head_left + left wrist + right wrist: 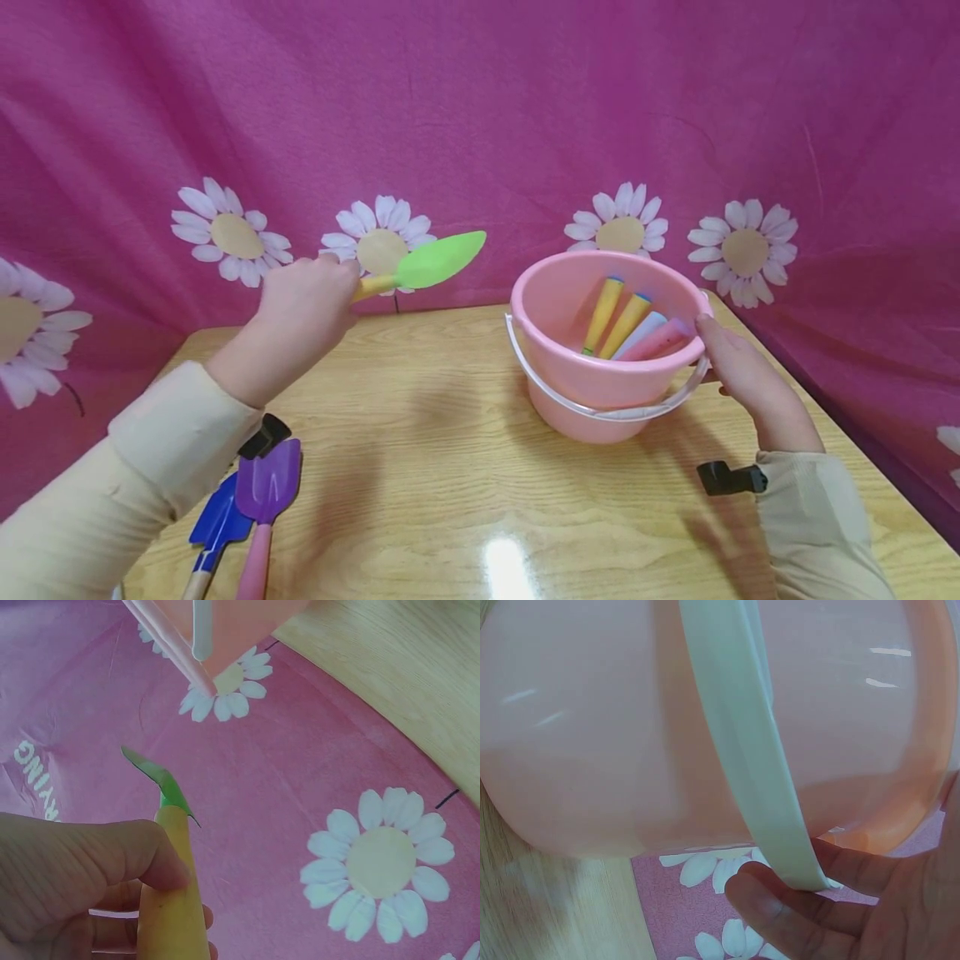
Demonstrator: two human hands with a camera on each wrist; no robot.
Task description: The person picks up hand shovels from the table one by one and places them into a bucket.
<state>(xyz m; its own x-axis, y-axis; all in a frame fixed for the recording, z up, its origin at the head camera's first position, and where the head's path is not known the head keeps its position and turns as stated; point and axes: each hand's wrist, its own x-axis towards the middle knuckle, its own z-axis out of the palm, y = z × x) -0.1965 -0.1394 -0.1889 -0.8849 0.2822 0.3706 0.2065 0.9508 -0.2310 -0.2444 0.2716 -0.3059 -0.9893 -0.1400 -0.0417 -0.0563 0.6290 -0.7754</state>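
In the head view my left hand [307, 304] grips a toy trowel [438, 260] by its yellow handle, raised above the table. Its green blade points right, toward the pink bucket [592, 392]. The left wrist view shows the thumb and fingers wrapped round that trowel handle [174, 915]. My right hand [746, 375] holds the bucket at its right rim, thumb at the rim and fingers outside, near the white bail handle [750, 757]. Inside the bucket, two yellow handles [626, 325], a light blue one [640, 335] and a pink one [658, 340] lean to one side.
A purple toy shovel [270, 483] with a pink handle and a blue one [219, 518] lie side by side at the front left of the wooden table [450, 467]. Behind the table hangs a magenta cloth [480, 125] with daisies.
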